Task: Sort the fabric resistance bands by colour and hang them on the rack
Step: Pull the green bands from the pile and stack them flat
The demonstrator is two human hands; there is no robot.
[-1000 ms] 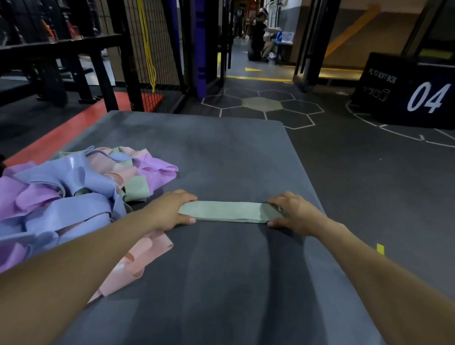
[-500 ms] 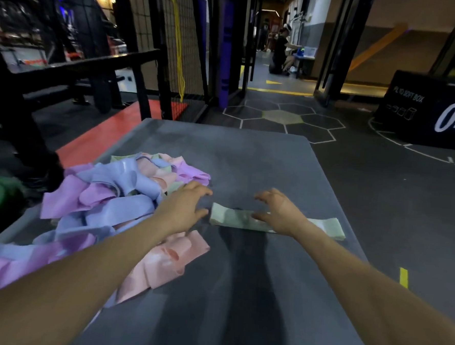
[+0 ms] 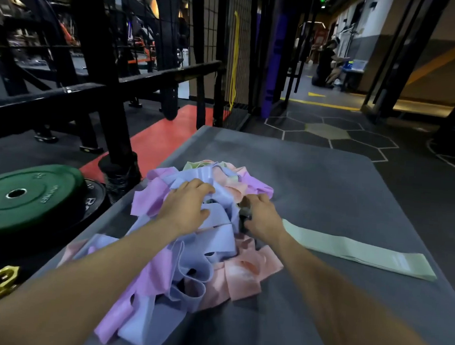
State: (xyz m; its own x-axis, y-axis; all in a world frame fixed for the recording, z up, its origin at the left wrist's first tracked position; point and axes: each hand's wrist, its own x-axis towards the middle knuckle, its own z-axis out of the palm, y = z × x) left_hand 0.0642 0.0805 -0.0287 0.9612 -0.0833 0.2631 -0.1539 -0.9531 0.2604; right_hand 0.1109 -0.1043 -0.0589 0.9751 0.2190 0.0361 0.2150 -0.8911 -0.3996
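Head view looks down along both bare forearms, which reach forward and converge over a grey padded platform (image 3: 339, 195). A tangled pile of bands (image 3: 189, 250) in lilac, periwinkle blue, pink and a little pale green lies on the platform's left half, running from near its far-left part back toward the near edge.

Left hand (image 3: 185, 209) lies palm down on the upper part of the pile, wrist roughly level, fingers spread and bent over a blue band (image 3: 221, 196), with the thumb stretched out to the right across the blue fabric. It presses on the bands; whether the fingertips actually pinch any fabric cannot be told.

Right hand (image 3: 261, 214) sits just right of the left one at the pile's right edge, knuckles up, fingers curled down and under toward the pile. Something dark shows at its fingertips, too blurred to identify, so whether it grips anything cannot be told.

One green band (image 3: 360, 251) lies flat and stretched out on the platform to the right of the right wrist, apart from the pile, its left end hidden behind that wrist.

On the floor to the left lie a green weight plate (image 3: 25, 197) and a gold collar (image 3: 0, 282). Black rack (image 3: 100, 58) frames stand beyond them.
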